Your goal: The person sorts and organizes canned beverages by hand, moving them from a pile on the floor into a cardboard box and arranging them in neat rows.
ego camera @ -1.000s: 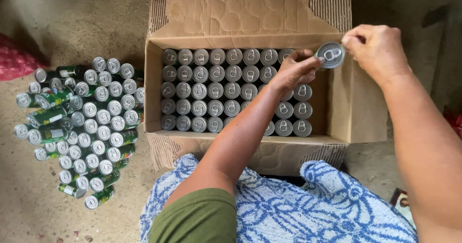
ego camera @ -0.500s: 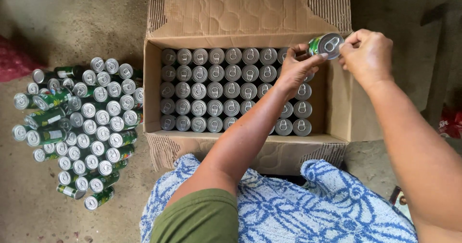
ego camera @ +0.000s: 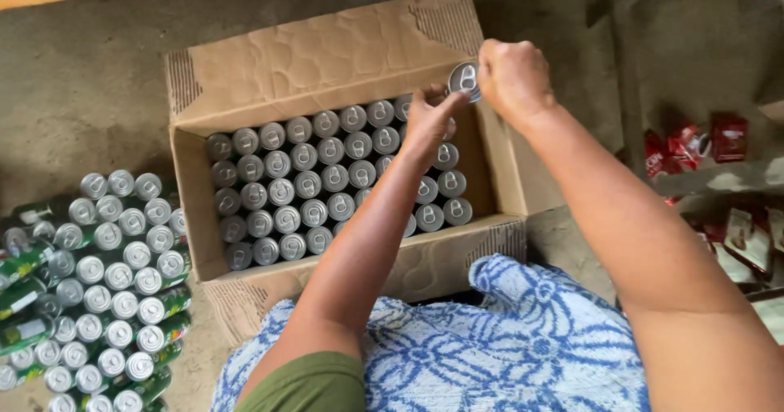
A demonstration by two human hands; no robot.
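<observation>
Over the cardboard box's (ego camera: 327,61) two-o'clock corner, your right hand (ego camera: 514,77) is now gripping the can (ego camera: 463,78) upright, no longer tilted, while your left hand (ego camera: 429,122), fingers loosely apart, is steadying the packed cans (ego camera: 327,179) beneath.

The right hand (ego camera: 514,77) has carried its can (ego camera: 464,79) from beyond the box's (ego camera: 327,53) right wall to over the far right corner. The left hand (ego camera: 429,122) has risen off the packed cans (ego camera: 327,179) towards it.
</observation>
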